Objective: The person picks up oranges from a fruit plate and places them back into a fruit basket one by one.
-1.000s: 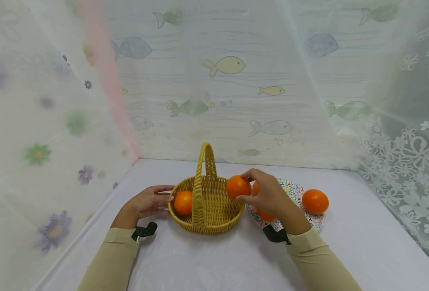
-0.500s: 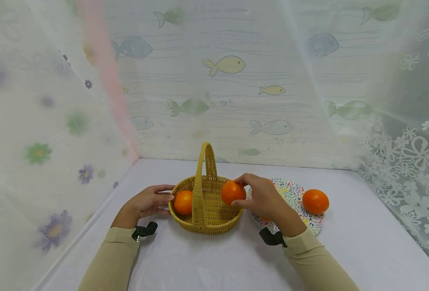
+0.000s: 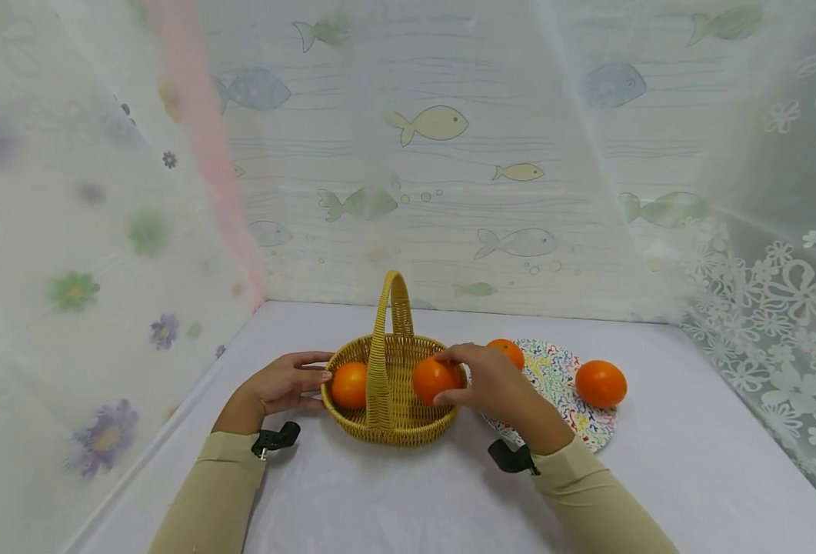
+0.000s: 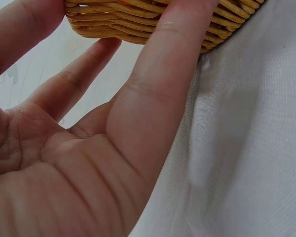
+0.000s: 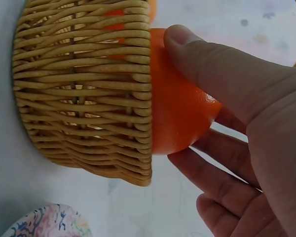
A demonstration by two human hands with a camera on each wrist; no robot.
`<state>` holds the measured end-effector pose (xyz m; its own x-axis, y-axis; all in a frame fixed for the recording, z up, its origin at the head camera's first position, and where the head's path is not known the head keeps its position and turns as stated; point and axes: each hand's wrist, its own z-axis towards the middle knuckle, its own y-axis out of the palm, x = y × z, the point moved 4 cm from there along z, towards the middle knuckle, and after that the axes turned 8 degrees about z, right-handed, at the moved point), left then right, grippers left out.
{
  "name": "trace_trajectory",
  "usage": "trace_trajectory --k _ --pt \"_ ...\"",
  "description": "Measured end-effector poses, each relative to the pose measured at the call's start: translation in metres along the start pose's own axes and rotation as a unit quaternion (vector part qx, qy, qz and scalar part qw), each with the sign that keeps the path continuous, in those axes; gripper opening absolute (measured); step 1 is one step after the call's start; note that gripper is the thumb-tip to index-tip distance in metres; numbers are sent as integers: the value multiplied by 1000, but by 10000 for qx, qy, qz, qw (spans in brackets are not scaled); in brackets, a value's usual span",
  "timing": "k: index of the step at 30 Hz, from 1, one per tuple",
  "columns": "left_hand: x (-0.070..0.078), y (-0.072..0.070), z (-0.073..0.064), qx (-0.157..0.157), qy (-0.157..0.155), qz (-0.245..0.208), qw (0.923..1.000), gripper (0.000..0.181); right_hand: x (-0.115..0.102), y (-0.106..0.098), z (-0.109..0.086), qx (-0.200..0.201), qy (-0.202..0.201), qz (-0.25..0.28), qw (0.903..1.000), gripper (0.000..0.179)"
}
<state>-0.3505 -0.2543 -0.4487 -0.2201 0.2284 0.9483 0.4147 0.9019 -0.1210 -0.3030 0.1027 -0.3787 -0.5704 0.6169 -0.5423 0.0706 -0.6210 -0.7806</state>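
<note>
A yellow wicker basket (image 3: 408, 438) with an arched handle (image 3: 378, 369) stands mid-table. Inside its left half lies an orange (image 3: 348, 386). My right hand (image 3: 497, 388) grips a second orange (image 3: 432, 382) between thumb and fingers, partly below the rim at the basket's right side. In the right wrist view the wicker wall (image 5: 84, 89) hides part of this held orange (image 5: 180, 108). My left hand (image 3: 283, 387) touches the basket's left outer side with extended fingers; the left wrist view shows its fingers (image 4: 158, 84) against the wicker.
Right of the basket lies a colourful patterned plate (image 3: 553, 365), partly covered by my right hand. One orange (image 3: 507, 352) sits at its back left and another orange (image 3: 601, 384) at its right edge. White cloth (image 3: 394, 500) covers the table; patterned curtains (image 3: 435, 177) surround it.
My right hand has moved left and down, bringing its orange from above the basket's right rim into the basket. An orange on the plate has come into clearer view. The left hand stays put.
</note>
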Motion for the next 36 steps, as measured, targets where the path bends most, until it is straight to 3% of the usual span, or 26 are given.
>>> trace_trajectory --k 8,17,36 --pt "-1 0 0 13 23 -46 10000 68 0 8 1 -207 89 -119 9997 62" --pt "0 1 0 -7 9 -40 10000 68 -1 14 2 -223 -72 -169 9996 58" --pt "0 0 0 -11 -19 -63 10000 67 -1 15 1 -418 0 -148 9990 54"
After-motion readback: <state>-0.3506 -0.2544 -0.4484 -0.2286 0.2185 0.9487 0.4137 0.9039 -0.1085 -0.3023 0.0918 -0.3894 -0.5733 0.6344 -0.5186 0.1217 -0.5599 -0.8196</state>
